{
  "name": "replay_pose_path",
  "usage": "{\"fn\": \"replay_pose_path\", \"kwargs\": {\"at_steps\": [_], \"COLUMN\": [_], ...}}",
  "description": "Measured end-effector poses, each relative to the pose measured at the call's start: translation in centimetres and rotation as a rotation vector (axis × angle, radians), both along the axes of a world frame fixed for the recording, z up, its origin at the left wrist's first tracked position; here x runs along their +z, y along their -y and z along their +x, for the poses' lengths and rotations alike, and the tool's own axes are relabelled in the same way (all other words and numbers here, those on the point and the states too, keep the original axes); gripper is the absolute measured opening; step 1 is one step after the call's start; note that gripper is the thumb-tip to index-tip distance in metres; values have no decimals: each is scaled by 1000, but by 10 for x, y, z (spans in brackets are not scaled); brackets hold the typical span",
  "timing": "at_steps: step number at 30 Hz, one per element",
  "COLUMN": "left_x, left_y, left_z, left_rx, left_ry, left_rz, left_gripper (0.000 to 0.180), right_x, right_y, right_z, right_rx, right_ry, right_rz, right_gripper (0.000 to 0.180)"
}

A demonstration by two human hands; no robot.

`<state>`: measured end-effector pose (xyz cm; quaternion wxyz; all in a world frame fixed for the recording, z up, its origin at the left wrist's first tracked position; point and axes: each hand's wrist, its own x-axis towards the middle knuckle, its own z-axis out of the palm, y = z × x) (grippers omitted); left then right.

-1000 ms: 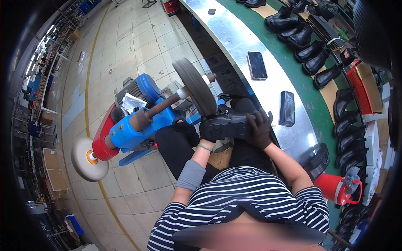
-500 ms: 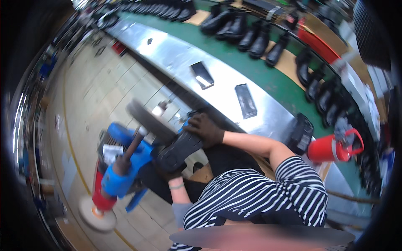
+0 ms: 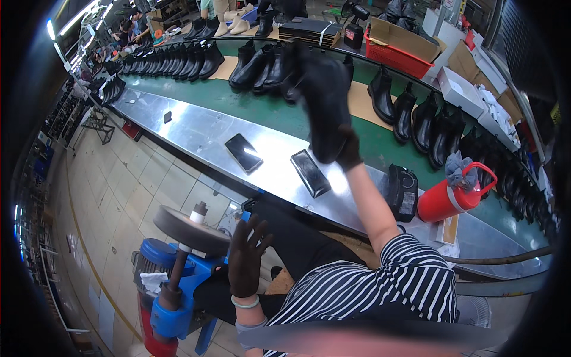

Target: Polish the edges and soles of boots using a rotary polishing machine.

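Note:
A black ankle boot (image 3: 326, 101), slightly blurred, is held up over the far side of the metal ledge. My right hand (image 3: 352, 150), in a dark brown glove, is closed round its toe end. Part of the fingers is hidden behind the boot. My left hand (image 3: 247, 259), gloved alike, is raised with its fingers spread and nothing in it. Close beside it is the grey buffing wheel (image 3: 190, 231), mounted on a blue polishing machine (image 3: 178, 312) at lower left.
Rows of black boots (image 3: 196, 62) stand along the green conveyor (image 3: 226, 101). On the metal ledge (image 3: 196, 134) lie a phone (image 3: 244, 152), a flat black shiny item (image 3: 310, 172) and a black pouch (image 3: 402, 193). A red tumbler (image 3: 443, 203) stands at right; a red crate (image 3: 395, 56) is behind.
Both hands were at the wheel with the boot. My right hand has carried it up and away over the ledge toward the conveyor. My left hand has let go and opened. The view has shifted.

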<state>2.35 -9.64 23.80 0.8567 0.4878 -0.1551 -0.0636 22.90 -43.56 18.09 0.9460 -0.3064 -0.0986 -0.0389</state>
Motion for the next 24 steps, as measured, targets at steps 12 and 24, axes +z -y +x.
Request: {"fn": "replay_pose_path", "kwargs": {"at_steps": [12, 24], "left_x": [-95, -162], "left_y": [-13, -25], "left_z": [-14, 14], "left_rx": [143, 158], "left_ry": [-632, -842], "left_rz": [-11, -121], "left_gripper": [51, 42], "right_x": [-122, -102], "right_y": [133, 195], "right_z": [84, 206], "right_rx": [-801, -687], "right_ry": [-373, -516], "right_rz": [225, -479], "right_gripper": [66, 78]}}
